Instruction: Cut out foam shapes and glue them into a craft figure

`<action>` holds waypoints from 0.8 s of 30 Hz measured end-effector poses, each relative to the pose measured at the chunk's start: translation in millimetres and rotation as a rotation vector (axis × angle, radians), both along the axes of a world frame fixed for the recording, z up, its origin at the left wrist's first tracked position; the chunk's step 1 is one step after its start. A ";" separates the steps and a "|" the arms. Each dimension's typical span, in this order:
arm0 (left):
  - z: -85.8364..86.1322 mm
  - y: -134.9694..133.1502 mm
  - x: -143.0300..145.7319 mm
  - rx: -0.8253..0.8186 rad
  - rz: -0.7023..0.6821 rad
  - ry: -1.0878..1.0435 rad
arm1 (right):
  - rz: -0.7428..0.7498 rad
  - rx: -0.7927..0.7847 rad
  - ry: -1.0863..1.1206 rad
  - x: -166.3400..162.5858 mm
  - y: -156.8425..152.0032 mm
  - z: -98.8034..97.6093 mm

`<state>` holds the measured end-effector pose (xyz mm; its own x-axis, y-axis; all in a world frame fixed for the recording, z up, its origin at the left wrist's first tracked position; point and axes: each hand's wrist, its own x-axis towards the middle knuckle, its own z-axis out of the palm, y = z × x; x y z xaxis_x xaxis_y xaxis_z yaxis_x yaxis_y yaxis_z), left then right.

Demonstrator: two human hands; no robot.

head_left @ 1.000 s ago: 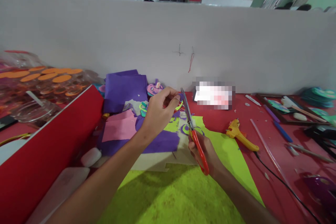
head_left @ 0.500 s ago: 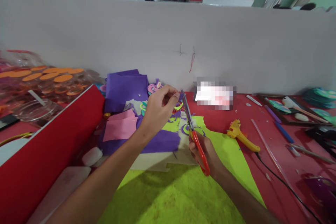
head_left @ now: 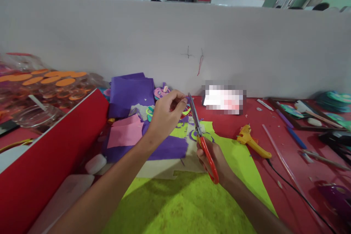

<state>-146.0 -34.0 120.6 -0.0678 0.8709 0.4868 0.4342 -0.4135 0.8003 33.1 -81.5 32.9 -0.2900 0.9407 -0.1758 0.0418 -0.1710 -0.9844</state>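
Observation:
My left hand [head_left: 170,109] is closed in a pinch over the work area. A small purple scrap [head_left: 188,99] shows at its fingertips, mostly hidden by them. My right hand [head_left: 212,157] is wrapped round red-handled scissors [head_left: 197,126], whose blades point up and away, tips just beside the scrap. Whether the blades touch it I cannot tell. Beneath both hands lie a purple felt sheet [head_left: 170,148], a pink piece [head_left: 124,134] and a large yellow-green sheet [head_left: 175,204]. Purple and green cut-outs are partly hidden behind the scissors.
A yellow glue gun [head_left: 253,142] with a black cord lies on the right, near a clear glue stick [head_left: 276,150]. Folded purple felt [head_left: 131,95] leans at the back. A red board [head_left: 55,153] stands along the left. A blurred-out bright screen [head_left: 225,98] rests against the grey partition [head_left: 109,36].
Both hands and the scissors stay almost where they were. A little more of the purple scrap appears between the left fingertips and the blades.

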 end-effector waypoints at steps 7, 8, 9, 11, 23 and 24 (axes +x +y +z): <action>1.1 -0.8 0.1 -0.015 0.005 -0.015 | -0.014 -0.061 0.052 -0.7 -0.8 0.8; 1.0 -0.9 0.0 -0.015 0.006 -0.017 | -0.006 -0.045 0.035 0.0 -0.8 -1.1; 0.9 -1.0 -0.1 -0.012 0.007 -0.019 | 0.003 -0.030 0.015 0.9 -0.8 -3.3; 0.7 -1.0 -0.4 -0.009 0.008 -0.029 | 0.015 -0.011 -0.012 2.7 -0.8 -7.3; 0.6 -2.4 0.4 -0.032 -0.046 -0.031 | 0.031 0.096 0.109 -2.2 -0.3 -13.4; 0.0 -3.0 1.5 -0.042 -0.057 -0.031 | 0.023 0.097 0.114 -3.2 -0.3 -13.2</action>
<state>-144.5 -37.1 120.6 -0.0322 0.8933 0.4484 0.3859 -0.4027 0.8300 29.9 -81.9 19.7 -0.3250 0.9445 -0.0487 -0.0681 -0.0748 -0.9949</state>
